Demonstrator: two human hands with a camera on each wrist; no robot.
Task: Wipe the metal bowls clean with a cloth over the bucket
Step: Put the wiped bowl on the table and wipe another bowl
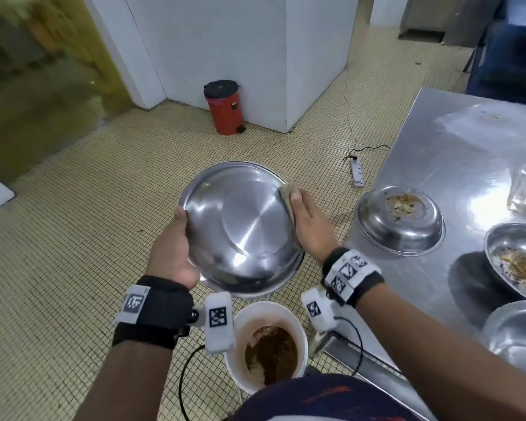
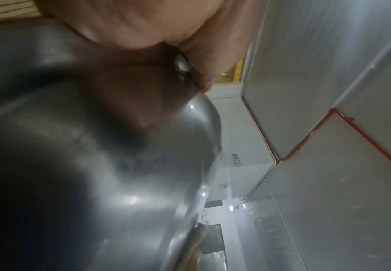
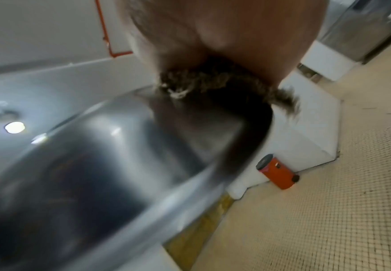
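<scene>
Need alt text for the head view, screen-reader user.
Left hand grips an upturned metal bowl while the right hand presses a cloth against its outside, above a white bucket of brown slop. More dirty bowls sit on a steel table to the right.

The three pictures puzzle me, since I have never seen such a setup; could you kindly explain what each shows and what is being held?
No machine here: a person wears cameras on the head and both wrists. The head view looks down at both hands. The left hand holds a metal bowl upside down above a white bucket of brown waste. The right hand presses a cloth against the bowl's side. More soiled bowls lie on the steel table. The wrist views show the same bowl close up, blurred.
</scene>
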